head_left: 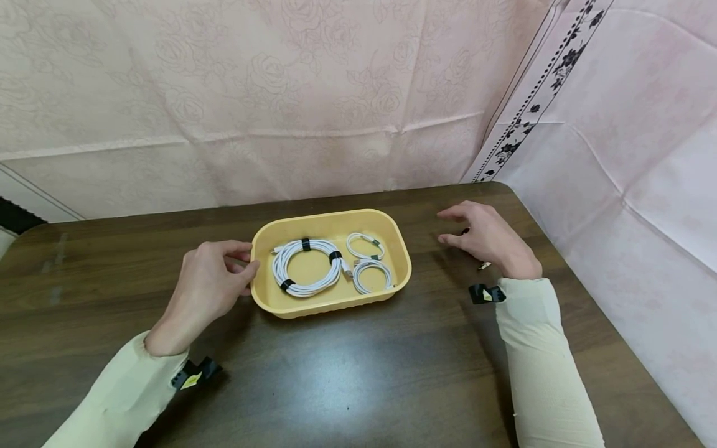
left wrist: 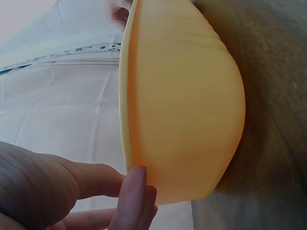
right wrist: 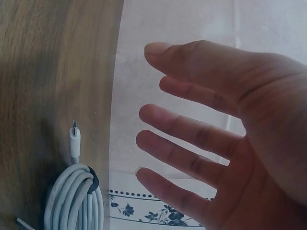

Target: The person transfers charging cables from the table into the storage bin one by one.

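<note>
A yellow plastic tray (head_left: 330, 305) stands on the table. At its left end my left hand (head_left: 210, 280) pinches the rim between thumb and fingers, which also shows in the left wrist view. Inside the tray lie a large coiled white cable (head_left: 280, 266) with black straps and two smaller coiled cables (head_left: 356, 280) on the right side. My right hand (head_left: 484, 233) hovers over the table to the right of the tray, fingers spread and holding nothing. Below it, in the right wrist view, another coiled white cable (right wrist: 72, 201) with a dark strap lies with its plug (right wrist: 75, 139) sticking out.
The brown wooden table (head_left: 336, 386) ends at the back against a pale floral cloth (head_left: 280, 93). More cloth (head_left: 633, 186) hangs along the right edge. Straps with small black mounts (head_left: 196, 373) sit at both wrists.
</note>
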### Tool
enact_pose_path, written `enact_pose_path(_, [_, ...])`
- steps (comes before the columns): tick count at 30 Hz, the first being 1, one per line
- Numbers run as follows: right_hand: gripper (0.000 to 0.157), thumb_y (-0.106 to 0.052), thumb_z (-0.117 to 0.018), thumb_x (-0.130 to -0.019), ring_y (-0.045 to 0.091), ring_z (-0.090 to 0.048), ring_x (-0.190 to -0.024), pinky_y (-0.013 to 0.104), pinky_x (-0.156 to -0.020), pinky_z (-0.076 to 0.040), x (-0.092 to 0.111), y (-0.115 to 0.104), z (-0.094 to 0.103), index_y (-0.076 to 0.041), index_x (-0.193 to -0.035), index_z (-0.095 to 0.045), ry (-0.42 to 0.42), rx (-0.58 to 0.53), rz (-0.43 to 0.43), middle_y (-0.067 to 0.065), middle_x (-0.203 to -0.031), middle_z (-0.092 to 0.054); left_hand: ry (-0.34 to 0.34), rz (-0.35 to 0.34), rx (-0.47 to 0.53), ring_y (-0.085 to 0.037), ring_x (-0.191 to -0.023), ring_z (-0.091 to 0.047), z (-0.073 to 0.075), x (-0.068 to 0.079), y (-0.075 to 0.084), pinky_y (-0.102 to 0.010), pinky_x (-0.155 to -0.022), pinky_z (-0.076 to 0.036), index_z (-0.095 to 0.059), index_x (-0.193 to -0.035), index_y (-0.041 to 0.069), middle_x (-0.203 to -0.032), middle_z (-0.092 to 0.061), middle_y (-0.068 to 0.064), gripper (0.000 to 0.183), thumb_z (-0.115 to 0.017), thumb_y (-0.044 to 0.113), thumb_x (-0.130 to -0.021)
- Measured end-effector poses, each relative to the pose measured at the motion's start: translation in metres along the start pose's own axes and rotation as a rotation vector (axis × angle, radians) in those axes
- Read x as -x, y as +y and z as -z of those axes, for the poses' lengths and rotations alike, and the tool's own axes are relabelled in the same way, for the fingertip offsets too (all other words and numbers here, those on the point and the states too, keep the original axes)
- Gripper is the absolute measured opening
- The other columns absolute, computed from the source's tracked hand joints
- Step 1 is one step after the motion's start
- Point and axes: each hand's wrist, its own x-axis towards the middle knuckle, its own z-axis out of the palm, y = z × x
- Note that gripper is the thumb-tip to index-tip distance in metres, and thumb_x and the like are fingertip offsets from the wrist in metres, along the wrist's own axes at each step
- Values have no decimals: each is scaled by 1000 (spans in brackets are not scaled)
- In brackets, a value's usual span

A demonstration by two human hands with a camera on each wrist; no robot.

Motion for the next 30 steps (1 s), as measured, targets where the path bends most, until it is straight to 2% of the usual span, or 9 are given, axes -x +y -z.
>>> enact_pose_path(9, [46,-21,-75,-92,37,-58,-130,56,-107,-45,-1,1,1,-8,-135,-65,-7,11,6,16,-137,-64,2,-8,-1,-13,-69,-72,0,0,0,-24,-55,-56,-64,-130,-4,-112,-71,-23,38,-67,13,-96])
enact_pose_path(30, [48,-22,-74,-93,38,-56,-131,58,-107,-45,1,8,1,-7,-137,-64,-11,9,-47,16,-140,-62,-1,-9,1,-13,-69,-72,0,0,0,-24,-55,-56,-64,-131,-5,-113,-71,-23,39,-67,13,-96])
